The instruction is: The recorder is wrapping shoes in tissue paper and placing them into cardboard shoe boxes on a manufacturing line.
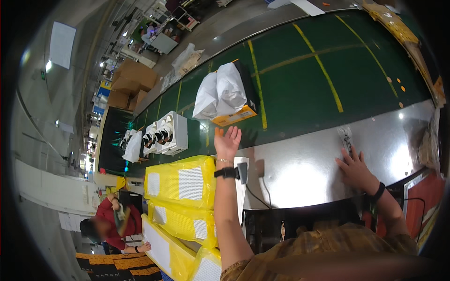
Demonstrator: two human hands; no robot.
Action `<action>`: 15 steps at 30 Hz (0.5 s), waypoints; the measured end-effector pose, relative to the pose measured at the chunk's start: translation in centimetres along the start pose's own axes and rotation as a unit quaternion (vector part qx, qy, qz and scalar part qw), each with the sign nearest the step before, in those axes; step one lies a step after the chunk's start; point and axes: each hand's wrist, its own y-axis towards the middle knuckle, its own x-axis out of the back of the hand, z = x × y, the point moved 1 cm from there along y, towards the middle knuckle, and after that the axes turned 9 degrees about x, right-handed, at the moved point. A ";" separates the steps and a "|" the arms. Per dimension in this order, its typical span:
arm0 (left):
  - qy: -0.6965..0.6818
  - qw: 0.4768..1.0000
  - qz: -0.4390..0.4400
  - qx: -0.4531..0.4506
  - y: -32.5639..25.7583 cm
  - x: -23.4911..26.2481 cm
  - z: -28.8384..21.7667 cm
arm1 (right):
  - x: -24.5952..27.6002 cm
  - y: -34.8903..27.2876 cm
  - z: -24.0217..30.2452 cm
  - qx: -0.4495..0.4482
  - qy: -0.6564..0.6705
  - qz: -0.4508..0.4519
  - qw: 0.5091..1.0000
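Note:
My left hand (228,142) is raised palm up with its fingers spread, holding nothing; an orange cover shows on one fingertip. Just beyond it a black and orange shoebox-like carton (248,89), with crumpled white tissue paper (225,89) rising out of it, sits on the green conveyor belt (300,75). On the right, my right hand (357,169) reaches over the metal table edge (300,168), fingers apart. Its fingertips are at a small clear packet with dark print (346,136); whether they touch it I cannot tell.
White boxes (176,133) with black and white shoes stand further left on the belt. Yellow-wrapped packs (183,182) are stacked left of my left arm. A co-worker in red (129,220) is beyond them. A cable (255,194) runs from my left wrist device.

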 end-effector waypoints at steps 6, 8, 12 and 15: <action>-0.072 0.997 0.033 0.002 7.6 -1.4 -2.1 | 1.4 1.2 0.9 -0.038 0.038 0.039 0.998; -0.095 0.995 0.038 -0.004 8.4 -3.9 -1.2 | 1.3 0.8 0.5 -0.061 0.027 0.033 0.997; -0.100 0.993 -0.025 0.052 8.8 -2.4 -3.0 | 2.1 2.0 1.8 -0.033 0.029 0.041 0.998; -0.049 0.996 0.028 0.070 6.0 -4.3 -0.5 | 1.9 1.6 1.6 -0.051 0.051 0.065 0.995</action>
